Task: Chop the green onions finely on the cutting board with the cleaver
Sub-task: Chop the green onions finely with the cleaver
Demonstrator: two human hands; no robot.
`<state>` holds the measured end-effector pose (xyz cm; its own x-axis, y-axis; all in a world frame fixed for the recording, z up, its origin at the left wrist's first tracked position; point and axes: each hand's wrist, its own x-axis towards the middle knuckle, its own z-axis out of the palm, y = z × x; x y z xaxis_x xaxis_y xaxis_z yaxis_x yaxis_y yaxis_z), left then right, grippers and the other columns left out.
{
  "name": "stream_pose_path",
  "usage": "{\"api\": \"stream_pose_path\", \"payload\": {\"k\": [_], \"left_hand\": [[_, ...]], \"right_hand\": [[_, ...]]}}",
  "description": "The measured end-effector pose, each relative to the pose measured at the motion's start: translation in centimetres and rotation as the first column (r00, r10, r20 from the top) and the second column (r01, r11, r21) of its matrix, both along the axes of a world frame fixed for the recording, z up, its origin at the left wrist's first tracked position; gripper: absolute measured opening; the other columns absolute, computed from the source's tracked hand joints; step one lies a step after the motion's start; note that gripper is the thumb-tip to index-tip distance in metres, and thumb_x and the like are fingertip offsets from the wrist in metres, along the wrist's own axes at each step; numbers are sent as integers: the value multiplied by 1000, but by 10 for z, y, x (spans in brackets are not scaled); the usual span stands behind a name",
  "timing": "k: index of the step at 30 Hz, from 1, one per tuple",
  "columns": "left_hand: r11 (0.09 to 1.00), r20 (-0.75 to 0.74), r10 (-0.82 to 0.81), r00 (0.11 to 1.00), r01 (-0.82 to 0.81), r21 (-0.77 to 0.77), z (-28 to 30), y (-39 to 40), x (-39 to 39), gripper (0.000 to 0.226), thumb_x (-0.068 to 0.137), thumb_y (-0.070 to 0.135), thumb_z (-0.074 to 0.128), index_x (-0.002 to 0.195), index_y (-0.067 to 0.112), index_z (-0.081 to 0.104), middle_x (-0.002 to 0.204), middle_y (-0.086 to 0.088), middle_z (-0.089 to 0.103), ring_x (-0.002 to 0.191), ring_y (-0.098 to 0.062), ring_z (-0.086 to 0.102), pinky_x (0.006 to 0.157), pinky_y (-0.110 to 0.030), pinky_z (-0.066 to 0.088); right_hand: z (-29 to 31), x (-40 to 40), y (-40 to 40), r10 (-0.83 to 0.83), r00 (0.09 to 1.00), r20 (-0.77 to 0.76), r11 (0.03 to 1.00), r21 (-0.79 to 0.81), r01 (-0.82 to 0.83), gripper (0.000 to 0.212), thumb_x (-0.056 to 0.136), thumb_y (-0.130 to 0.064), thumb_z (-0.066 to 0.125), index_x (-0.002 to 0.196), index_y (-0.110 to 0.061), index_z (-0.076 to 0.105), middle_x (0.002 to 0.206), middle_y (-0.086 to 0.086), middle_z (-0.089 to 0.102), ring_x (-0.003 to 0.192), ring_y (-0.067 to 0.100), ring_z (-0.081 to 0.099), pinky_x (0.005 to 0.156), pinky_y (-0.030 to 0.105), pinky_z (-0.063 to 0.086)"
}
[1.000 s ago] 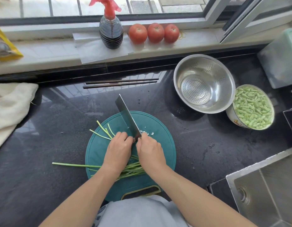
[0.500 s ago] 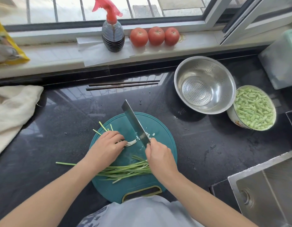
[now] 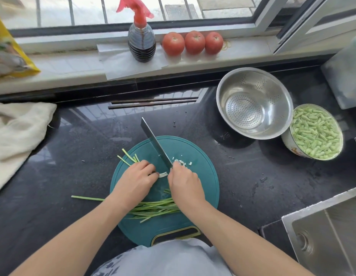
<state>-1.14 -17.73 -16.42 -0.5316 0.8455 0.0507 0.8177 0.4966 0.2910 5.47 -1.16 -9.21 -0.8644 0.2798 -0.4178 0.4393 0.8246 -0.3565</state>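
Two hands work over the round teal cutting board (image 3: pixel 201 188), which lies on the dark bench (image 3: pixel 53 196) with its handle end toward the person. The right hand (image 3: pixel 186 185) has its fingers curled around the handle of the cleaver (image 3: pixel 156 145), whose blade runs up and away from the hand toward the far left rim of the board, edge down on the board. The left hand (image 3: pixel 136 179) sits just left of the blade with its fingers bent and tucked, pressing down a small bundle of green onions (image 3: pixel 163 174); their pale ends show between the two hands, touching the blade side. Thin green tips of that bundle stick out beyond the left hand toward the board's far left edge. A little heap of chopped pieces (image 3: pixel 182 162) lies on the board just right of the blade. More uncut onion stalks (image 3: pixel 153 208) lie across the near part of the board under both wrists, one long stalk reaching off the board's left rim onto the bench.

Beyond the board to the right stands a steel colander (image 3: pixel 252 104), and touching it, farther right, a bowl of cut green beans (image 3: pixel 314 132). A pair of dark chopsticks (image 3: pixel 153 102) lies beyond the board's far edge.
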Motion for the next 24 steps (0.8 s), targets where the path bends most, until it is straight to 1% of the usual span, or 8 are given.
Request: {"api": "stream_pose_path", "payload": {"k": [3, 5, 8, 12, 15, 18, 21, 24], "left_hand": [[1000, 5, 26, 1000, -26, -7, 2, 0, 2, 14, 87, 8, 71, 101, 8, 72, 93, -7, 62, 87, -28, 54, 74, -41, 50], [999, 0, 39, 999, -39, -4, 1, 1, 3, 17, 84, 5, 72, 102, 7, 72, 91, -8, 61, 85, -29, 53, 72, -41, 49], [999, -8, 48, 999, -48, 17, 2, 11, 7, 21, 80, 0, 74, 101, 4, 72, 85, -9, 60, 79, -29, 53, 67, -42, 48], [997, 11, 80, 997, -80, -8, 2, 24, 11, 17, 81, 4, 73, 99, 6, 72, 83, -8, 58, 78, -28, 51, 66, -42, 47], [996, 11, 86, 996, -86, -22, 2, 25, 11, 14, 81, 5, 72, 95, 8, 71, 81, -7, 56, 77, -27, 49, 65, -40, 44], [997, -1, 73, 997, -73, -28, 4, 26, 11, 12, 81, 4, 72, 92, 8, 71, 80, -6, 55, 76, -26, 49, 65, -39, 43], [997, 9, 71, 997, -71, -34, 6, 27, 12, 11, 82, 7, 72, 93, 9, 71, 81, -5, 56, 77, -26, 50, 65, -38, 44], [994, 32, 100, 994, -99, -44, 7, 27, 13, 10, 84, 9, 73, 93, 10, 71, 82, -4, 55, 78, -25, 49, 66, -39, 45]], "right_hand": [[2, 6, 15, -51, 999, -7, 999, -15, 51, 21, 105, -29, 34, 87, -19, 41, 84, 5, 62, 72, 34, 54, 63, 41, 41], [5, 15, 23, -41, 999, -15, 999, -6, 41, 21, 105, -29, 34, 87, -20, 41, 81, 2, 60, 71, 32, 56, 64, 42, 44], [9, 24, 24, -3, 1000, -24, 1000, 26, 3, 23, 104, -30, 35, 84, -20, 41, 74, -3, 55, 66, 29, 54, 61, 41, 42], [8, 31, 20, -6, 1000, 18, 1000, 27, 5, 22, 104, -30, 35, 85, -19, 40, 79, 4, 61, 72, 34, 58, 65, 46, 48], [5, 30, 12, -8, 998, 63, 999, 45, 5, 21, 105, -28, 34, 86, -19, 36, 83, 6, 63, 77, 36, 61, 63, 40, 43], [0, 12, 8, 18, 1000, 21, 998, 56, -19, 20, 105, -29, 34, 87, -20, 36, 87, 7, 66, 80, 36, 63, 61, 39, 39], [-2, -9, 12, 19, 1000, -8, 999, 43, -18, 21, 105, -30, 36, 87, -19, 37, 87, 8, 65, 78, 35, 61, 61, 39, 40], [1, -3, 21, 2, 999, -33, 999, 39, -1, 23, 105, -30, 36, 86, -18, 40, 81, 5, 62, 72, 33, 59, 61, 42, 43]]}}
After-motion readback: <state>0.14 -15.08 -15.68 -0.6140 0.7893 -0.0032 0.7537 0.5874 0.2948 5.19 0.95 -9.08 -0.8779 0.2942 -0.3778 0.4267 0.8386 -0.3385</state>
